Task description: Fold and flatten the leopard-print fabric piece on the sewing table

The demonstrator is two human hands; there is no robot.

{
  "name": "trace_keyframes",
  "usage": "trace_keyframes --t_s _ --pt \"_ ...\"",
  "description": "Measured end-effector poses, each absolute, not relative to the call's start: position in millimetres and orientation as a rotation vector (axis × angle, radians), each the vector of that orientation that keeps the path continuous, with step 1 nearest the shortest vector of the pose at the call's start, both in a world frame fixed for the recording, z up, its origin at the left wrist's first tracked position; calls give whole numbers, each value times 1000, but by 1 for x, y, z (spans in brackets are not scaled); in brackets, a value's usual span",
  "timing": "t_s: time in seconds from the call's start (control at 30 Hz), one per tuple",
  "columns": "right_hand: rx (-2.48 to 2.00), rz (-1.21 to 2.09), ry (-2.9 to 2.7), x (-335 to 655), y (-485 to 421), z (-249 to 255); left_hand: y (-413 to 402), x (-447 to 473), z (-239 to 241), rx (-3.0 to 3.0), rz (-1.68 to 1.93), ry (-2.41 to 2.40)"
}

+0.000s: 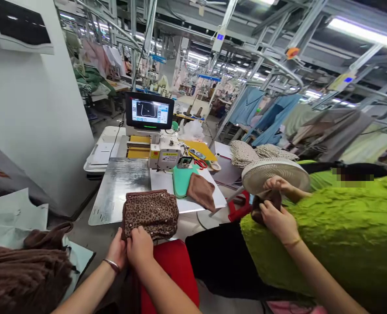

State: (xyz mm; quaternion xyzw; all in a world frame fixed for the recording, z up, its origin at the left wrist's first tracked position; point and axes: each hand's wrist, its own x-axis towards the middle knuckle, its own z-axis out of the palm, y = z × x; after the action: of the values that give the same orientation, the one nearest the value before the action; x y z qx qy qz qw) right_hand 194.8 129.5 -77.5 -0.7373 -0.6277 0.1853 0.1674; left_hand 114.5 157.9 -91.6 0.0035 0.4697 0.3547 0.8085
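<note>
Head view: both hands sit side by side at the near edge of a stack of leopard-print fabric pieces (150,213). The left hand (117,250), with a bracelet at its wrist, and the right hand (140,247) each pinch that near edge. Beyond them lies a teal template (182,179); to their right a co-worker's hands (276,209) hold brown cloth.

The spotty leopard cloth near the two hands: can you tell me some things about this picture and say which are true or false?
1. Both the left hand and the right hand grip the brown leopard-print fabric stack. True.
2. The black monitor screen is dark. False: it is lit.
3. A person in a fuzzy lime-green top sits to the right. True.
4. The mint-green template lies on the floor. False: it lies on the white sewing table.
</note>
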Motion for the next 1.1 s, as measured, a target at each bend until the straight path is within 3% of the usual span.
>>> trace_keyframes --t_s 0.47,0.77,1.1 --pt "-1891 637 -1858 193 127 -73 157 114 -79 26 801 1023" --pt "-2116 412 -1079 317 117 -102 160 116 -95 39 652 1097" --pt "-2065 496 -957 340 154 -124 159 113 -89 50 657 1117"
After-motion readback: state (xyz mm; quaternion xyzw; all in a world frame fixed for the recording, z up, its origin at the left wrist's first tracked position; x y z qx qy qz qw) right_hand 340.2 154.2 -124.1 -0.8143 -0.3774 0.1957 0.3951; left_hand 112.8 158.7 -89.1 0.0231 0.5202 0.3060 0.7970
